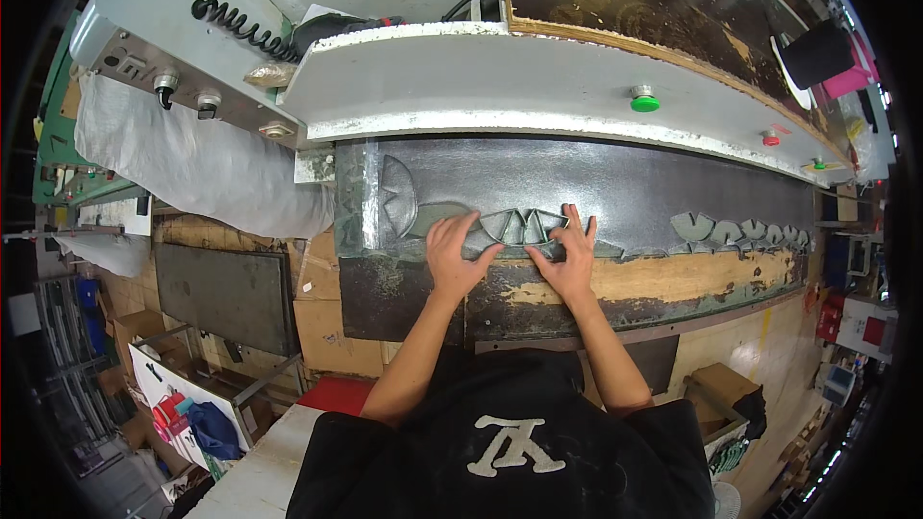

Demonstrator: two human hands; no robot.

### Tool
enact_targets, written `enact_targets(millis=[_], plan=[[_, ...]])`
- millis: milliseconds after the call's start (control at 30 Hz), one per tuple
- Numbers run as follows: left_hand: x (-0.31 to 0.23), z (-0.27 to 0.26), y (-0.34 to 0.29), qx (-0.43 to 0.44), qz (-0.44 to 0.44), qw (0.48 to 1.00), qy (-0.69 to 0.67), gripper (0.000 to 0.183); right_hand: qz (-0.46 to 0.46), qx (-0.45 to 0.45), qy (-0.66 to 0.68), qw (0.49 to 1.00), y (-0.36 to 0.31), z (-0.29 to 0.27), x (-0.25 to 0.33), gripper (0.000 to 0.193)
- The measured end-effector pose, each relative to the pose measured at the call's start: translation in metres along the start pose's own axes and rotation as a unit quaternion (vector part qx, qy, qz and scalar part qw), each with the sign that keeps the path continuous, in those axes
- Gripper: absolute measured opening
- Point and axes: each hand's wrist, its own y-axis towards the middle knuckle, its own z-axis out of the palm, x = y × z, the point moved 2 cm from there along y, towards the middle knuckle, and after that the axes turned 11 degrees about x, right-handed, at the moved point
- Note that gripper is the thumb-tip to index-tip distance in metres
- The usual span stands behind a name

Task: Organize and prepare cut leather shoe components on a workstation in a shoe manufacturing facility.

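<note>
A cutting die (525, 227) of thin metal strip, bent into several curved cells, lies on a dark grey-green sheet (596, 183) near the sheet's front edge. At the die's left end is my left hand (455, 252), thumb and fingers curled about it. My right hand (569, 255) pinches the right end, thumb at the near side and fingers at the far side. Left of the die, cut outlines (396, 194) show in the sheet. A row of curved cut pieces or scraps (735, 231) lies along the sheet's right front edge.
Beyond the sheet runs a grey machine beam (461, 86) with a green push button (644, 99) and a red button (770, 137). A control box (144, 58) with knobs stands at the left. Worn brown board (654, 279) borders the near side. A dark slab (226, 293) leans at left.
</note>
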Motion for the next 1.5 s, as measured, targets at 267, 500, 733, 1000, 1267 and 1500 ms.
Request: enact_targets(millis=[267, 500, 733, 1000, 1267, 1500], plan=[[0.0, 0.001, 0.001, 0.006, 0.007, 1.0, 0.017, 0.064, 0.002, 0.001, 0.003, 1.0, 0.001, -0.002, 0.001, 0.042], [-0.001, 0.001, 0.001, 0.005, 0.007, 1.0, 0.019, 0.063, 0.003, 0.004, 0.001, 1.0, -0.001, 0.001, -0.002, 0.039], [0.001, 0.0, 0.003, 0.008, 0.007, 1.0, 0.02, 0.064, 0.009, 0.006, 0.003, 1.0, 0.001, -0.001, 0.0, 0.039], [0.0, -0.004, 0.017, 0.018, 0.003, 1.0, 0.021, 0.066, 0.009, -0.001, 0.014, 1.0, 0.013, -0.002, 0.0, 0.04], [-0.027, -0.028, 0.023, -0.021, -0.015, 1.0, -0.005, 0.066, 0.021, -0.003, 0.014, 1.0, 0.04, -0.007, 0.0, 0.042], [-0.062, -0.046, -0.035, 0.366, -0.049, 0.917, -0.149, 0.041, -0.02, 0.012, 0.026, 0.999, 0.027, -0.042, 0.039, 0.041]])
